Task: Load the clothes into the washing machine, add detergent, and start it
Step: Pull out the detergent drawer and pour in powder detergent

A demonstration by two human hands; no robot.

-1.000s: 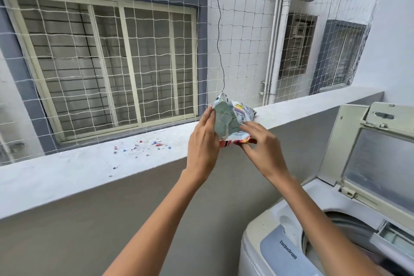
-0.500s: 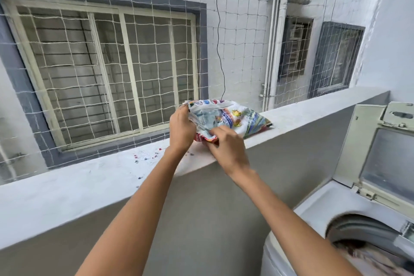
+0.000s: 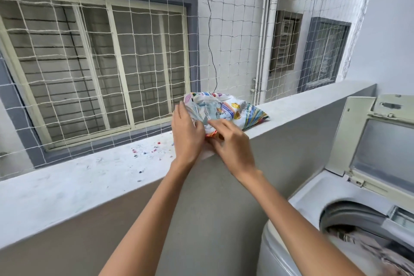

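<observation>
**Detergent bag sitting on the balcony ledge, both hands on it**

So the crumpled, colourfully printed white plastic detergent bag (image 3: pixel 233 110) is lying on its side on top of the grey concrete ledge (image 3: pixel 89 175), near the ledge's front edge, with its far end pointing off to the right. The near end is scrunched up, and that's where both hands are.

The left hand (image 3: pixel 187 134) has its fingers pretty much straight and laid flat against the bag's left end. The thumb is hidden behind the hand, so I can't say whether it hooks round anything. The right hand (image 3: pixel 230 141) is curled up: the forefinger lies across the crumpled plastic and the other fingers pinch the folded red-orange corner at the bottom.

Just left of the hands, a scatter of tiny red and blue specks (image 3: pixel 145 154) sits on the ledge top.

Down at the lower right is the white top-loading washing machine (image 3: pixel 313 204), well apart from the bag. Its cream lid with a clear panel (image 3: pixel 380 141) stands folded up, and there are brownish clothes (image 3: pixel 367 246) in the drum, a bit blurry.

Behind the ledge hangs white rope netting (image 3: pixel 224 29), and beyond it a cream-framed barred window (image 3: pixel 100 63) and white drain pipes (image 3: pixel 266 40) on the opposite wall.
</observation>
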